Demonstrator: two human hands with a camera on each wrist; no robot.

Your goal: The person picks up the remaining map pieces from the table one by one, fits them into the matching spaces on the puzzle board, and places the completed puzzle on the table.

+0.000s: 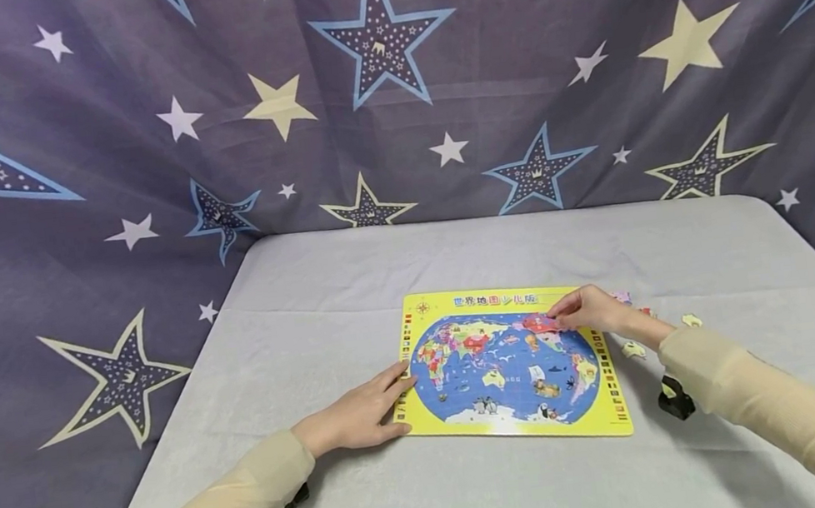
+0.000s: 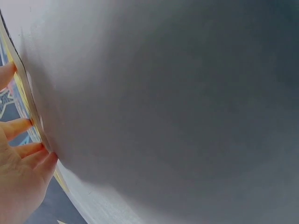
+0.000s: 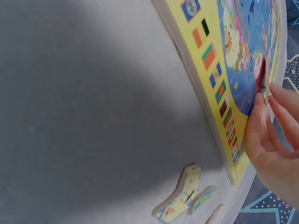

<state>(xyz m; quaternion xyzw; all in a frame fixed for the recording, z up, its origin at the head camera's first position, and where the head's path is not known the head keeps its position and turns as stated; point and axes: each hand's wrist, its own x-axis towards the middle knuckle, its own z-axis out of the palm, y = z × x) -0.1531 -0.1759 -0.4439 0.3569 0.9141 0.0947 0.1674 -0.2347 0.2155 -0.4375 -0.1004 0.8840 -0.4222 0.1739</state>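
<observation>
A yellow-bordered wooden world map puzzle board (image 1: 434, 423) lies on the table, its blue map filled with colourful land shapes and animals. My left hand (image 1: 356, 412) rests at the board's left edge, fingers spread and fingertips touching the border; in the left wrist view its fingers (image 2: 28, 149) meet the board's side. Over the upper right of the map, my right hand (image 1: 591, 308) pinches a red puzzle piece (image 1: 538, 324) between thumb and fingers. In the right wrist view that red piece (image 3: 261, 77) is tilted on edge, partly hidden by the fingertips.
Right of the board lie several loose puzzle pieces, among them a pale yellow one (image 1: 634, 350) and a smaller one (image 1: 692, 320). Black wrist devices (image 1: 675, 399) hang under both sleeves. A star-patterned curtain (image 1: 394, 138) stands behind the grey-covered table (image 1: 322, 297).
</observation>
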